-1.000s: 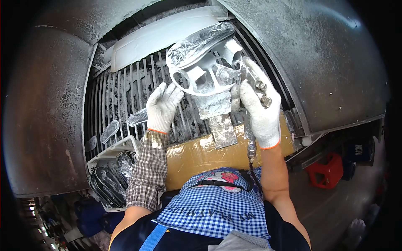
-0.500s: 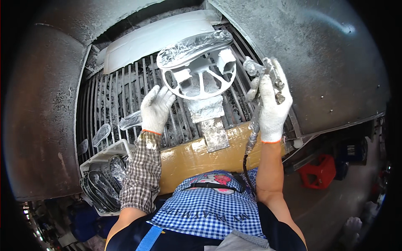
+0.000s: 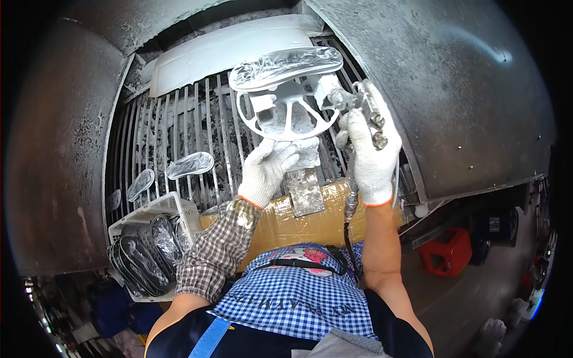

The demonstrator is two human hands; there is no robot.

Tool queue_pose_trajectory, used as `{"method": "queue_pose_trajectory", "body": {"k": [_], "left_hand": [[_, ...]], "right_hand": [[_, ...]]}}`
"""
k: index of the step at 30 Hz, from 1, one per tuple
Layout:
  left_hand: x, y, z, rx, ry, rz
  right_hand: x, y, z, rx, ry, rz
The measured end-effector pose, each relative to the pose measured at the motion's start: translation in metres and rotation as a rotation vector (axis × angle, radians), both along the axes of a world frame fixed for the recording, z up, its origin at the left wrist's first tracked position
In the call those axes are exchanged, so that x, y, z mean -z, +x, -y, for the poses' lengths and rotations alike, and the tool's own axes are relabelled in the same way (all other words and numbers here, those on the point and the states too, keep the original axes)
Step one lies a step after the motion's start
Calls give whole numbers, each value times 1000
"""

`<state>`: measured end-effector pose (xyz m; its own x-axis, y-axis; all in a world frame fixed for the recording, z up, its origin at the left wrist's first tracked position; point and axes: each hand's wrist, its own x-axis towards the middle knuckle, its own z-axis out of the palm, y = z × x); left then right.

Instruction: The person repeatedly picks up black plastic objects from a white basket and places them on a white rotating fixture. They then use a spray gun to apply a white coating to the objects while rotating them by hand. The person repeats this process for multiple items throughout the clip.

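My left hand (image 3: 265, 170), in a white glove, holds the lower rim of a white round spoked holder (image 3: 286, 113) that carries a plastic-wrapped shoe sole (image 3: 285, 65) on top. My right hand (image 3: 370, 155), also gloved, grips a metal spray gun (image 3: 361, 107) whose nozzle points left at the holder's right side. A hose (image 3: 349, 221) hangs down from the gun past my forearm. Both hands are raised over the metal grille (image 3: 179, 131) of a spray booth.
A white basket (image 3: 149, 238) full of dark wrapped soles sits at lower left. More wrapped soles (image 3: 188, 164) lie on the grille. A paint-crusted stand (image 3: 304, 188) rises from a taped brown ledge (image 3: 298, 224). A white panel (image 3: 221, 51) leans at the back. A red can (image 3: 444, 253) stands on the floor at right.
The holder has been turned and lifted toward the back of the booth. My right hand with the spray gun moved up and right, then closed in on the holder's right side.
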<state>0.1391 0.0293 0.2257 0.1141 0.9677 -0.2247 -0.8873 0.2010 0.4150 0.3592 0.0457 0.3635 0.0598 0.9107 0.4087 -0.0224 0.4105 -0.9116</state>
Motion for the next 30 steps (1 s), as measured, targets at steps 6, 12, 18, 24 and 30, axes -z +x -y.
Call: {"method": "queue_pose_trajectory", "body": {"k": [6, 12, 18, 24, 30], "left_hand": [[-3, -3, -3, 4, 12, 19], [3, -10, -5, -28, -2, 17], [0, -18, -4, -66, 1, -1], [-5, -26, -4, -67, 63, -42], [2, -40, -9, -77, 64, -62]], "right_hand": [[1, -13, 3, -108, 21, -115], [-7, -2, 10, -77, -116, -212], [-14, 11, 15, -20, -138, -301], [-17, 30, 18, 21, -130, -305], [-20, 33, 35, 91, -118, -258]]}}
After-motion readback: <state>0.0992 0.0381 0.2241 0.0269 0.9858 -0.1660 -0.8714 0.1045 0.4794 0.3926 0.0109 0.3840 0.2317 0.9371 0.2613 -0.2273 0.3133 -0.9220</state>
